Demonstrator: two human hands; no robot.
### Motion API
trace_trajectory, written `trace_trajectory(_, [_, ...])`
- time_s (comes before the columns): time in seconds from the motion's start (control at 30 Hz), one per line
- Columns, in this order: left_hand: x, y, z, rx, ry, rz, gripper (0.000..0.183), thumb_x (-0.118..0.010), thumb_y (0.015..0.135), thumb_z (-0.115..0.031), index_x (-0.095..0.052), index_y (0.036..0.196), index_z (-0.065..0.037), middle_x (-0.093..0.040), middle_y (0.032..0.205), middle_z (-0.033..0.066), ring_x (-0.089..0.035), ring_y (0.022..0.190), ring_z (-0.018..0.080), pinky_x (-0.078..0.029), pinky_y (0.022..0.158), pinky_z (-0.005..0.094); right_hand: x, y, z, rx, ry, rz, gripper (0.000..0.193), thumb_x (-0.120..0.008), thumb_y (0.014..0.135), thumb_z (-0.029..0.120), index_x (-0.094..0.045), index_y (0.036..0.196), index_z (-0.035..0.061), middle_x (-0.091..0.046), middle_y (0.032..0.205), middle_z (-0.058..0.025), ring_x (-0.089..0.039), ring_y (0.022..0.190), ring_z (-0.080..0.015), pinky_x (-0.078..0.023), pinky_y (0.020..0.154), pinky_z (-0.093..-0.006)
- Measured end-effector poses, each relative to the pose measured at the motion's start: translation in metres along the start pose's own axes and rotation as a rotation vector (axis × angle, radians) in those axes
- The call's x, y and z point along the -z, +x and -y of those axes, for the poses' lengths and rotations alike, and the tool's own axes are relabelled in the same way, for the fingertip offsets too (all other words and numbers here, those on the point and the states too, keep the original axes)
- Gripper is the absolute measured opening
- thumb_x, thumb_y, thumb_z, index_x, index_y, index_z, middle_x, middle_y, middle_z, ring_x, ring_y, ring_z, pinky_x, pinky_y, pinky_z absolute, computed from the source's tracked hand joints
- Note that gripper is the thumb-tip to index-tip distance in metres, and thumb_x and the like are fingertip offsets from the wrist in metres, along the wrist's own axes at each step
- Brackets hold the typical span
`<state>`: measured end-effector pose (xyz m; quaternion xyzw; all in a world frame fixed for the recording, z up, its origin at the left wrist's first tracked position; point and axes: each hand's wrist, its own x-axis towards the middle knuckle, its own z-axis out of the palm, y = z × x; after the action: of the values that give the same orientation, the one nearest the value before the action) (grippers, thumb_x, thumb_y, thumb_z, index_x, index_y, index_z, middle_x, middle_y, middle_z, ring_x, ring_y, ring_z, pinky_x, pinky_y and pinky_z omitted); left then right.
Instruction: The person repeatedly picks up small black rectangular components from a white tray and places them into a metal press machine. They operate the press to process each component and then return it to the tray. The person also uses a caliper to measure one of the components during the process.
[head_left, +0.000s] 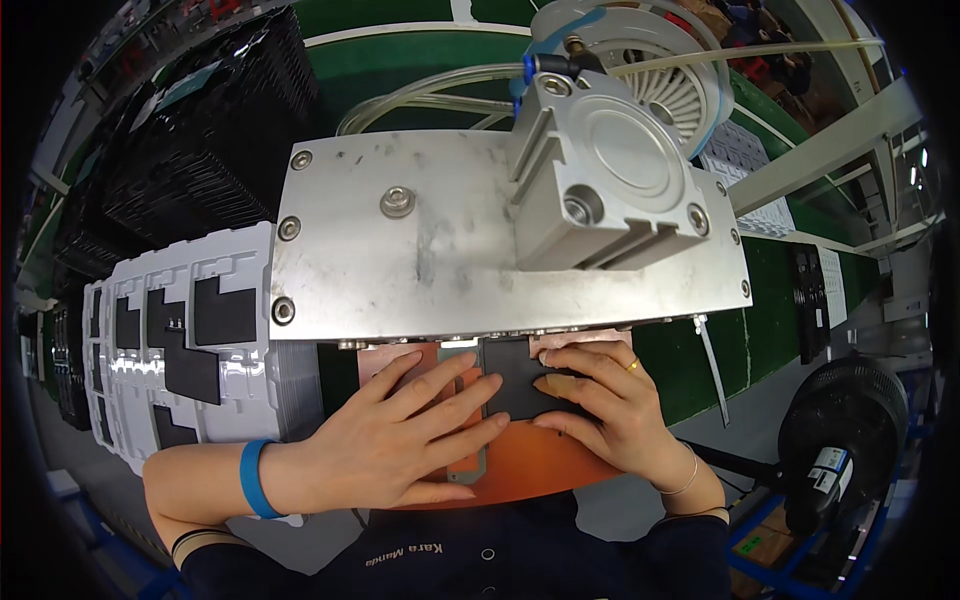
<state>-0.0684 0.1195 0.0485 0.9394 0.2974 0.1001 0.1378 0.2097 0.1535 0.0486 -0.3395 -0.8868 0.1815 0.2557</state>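
Note:
My left hand (425, 420) lies palm down with its fingers spread over a thin light-edged frame (463, 475) on an orange work surface (530, 465). A dark grey flat rectangular piece (510, 380) sits to the right of that frame, its far end running under the metal press. My right hand (605, 405) rests on the right side of this piece, fingers bent a little and apart, with a tan cover on one finger. Copper-coloured plates (590, 338) show beside the fingertips, under the press's front edge. What lies beneath my palms is hidden.
Just beyond my hands stands the silver press housing (450, 230) with a square air cylinder (615, 170) on top. White trays (220, 370) holding dark pieces are stacked at left, black trays (200, 150) behind them. A black fan (840, 430) stands at right.

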Motion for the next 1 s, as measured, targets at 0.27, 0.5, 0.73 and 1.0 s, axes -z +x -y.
trace_trajectory(0.27, [0.003, 0.002, -0.001, 0.016, -0.009, 0.025, 0.064, -0.060, 0.089, -0.063, -0.059, 0.136, -0.019, -0.048, 0.150, 0.0106, -0.045, 0.135, 0.0360, -0.040, 0.104, 0.0509, 0.001, 0.000, 0.000, -0.009, -0.019, 0.027, 0.034, -0.083, 0.073, 0.023, -0.072, 0.101, 0.0071, -0.066, 0.116, -0.0077, -0.059, 0.103, -0.0246, -0.050, 0.086, -0.0347])
trace_trajectory(0.5, [0.001, 0.001, -0.002, 0.014, -0.002, 0.008, 0.066, -0.063, 0.087, -0.064, -0.059, 0.136, -0.019, -0.049, 0.149, 0.0100, -0.047, 0.132, 0.0343, -0.041, 0.099, 0.0491, 0.001, -0.002, -0.002, -0.019, -0.030, 0.043, 0.035, -0.084, 0.074, 0.024, -0.072, 0.103, 0.0087, -0.066, 0.112, -0.0071, -0.059, 0.097, -0.0239, -0.048, 0.083, -0.0349])
trace_trajectory(0.73, [0.002, 0.001, -0.003, 0.015, 0.020, 0.012, 0.066, -0.063, 0.087, -0.064, -0.060, 0.135, -0.019, -0.048, 0.150, 0.0095, -0.047, 0.131, 0.0337, -0.041, 0.098, 0.0482, -0.001, -0.004, -0.002, -0.032, -0.002, 0.045, 0.035, -0.084, 0.074, 0.024, -0.072, 0.104, 0.0094, -0.065, 0.108, -0.0072, -0.058, 0.097, -0.0250, -0.046, 0.086, -0.0373])
trace_trajectory(1.0, [0.000, 0.001, 0.000, 0.002, -0.010, 0.018, 0.066, -0.061, 0.088, -0.065, -0.059, 0.136, -0.020, -0.046, 0.152, 0.0117, -0.043, 0.137, 0.0376, -0.039, 0.108, 0.0533, 0.008, 0.008, -0.001, -0.042, 0.063, 0.121, 0.030, -0.081, 0.079, 0.019, -0.067, 0.104, 0.0112, -0.058, 0.121, -0.0072, -0.054, 0.101, -0.0272, -0.045, 0.088, -0.0382])
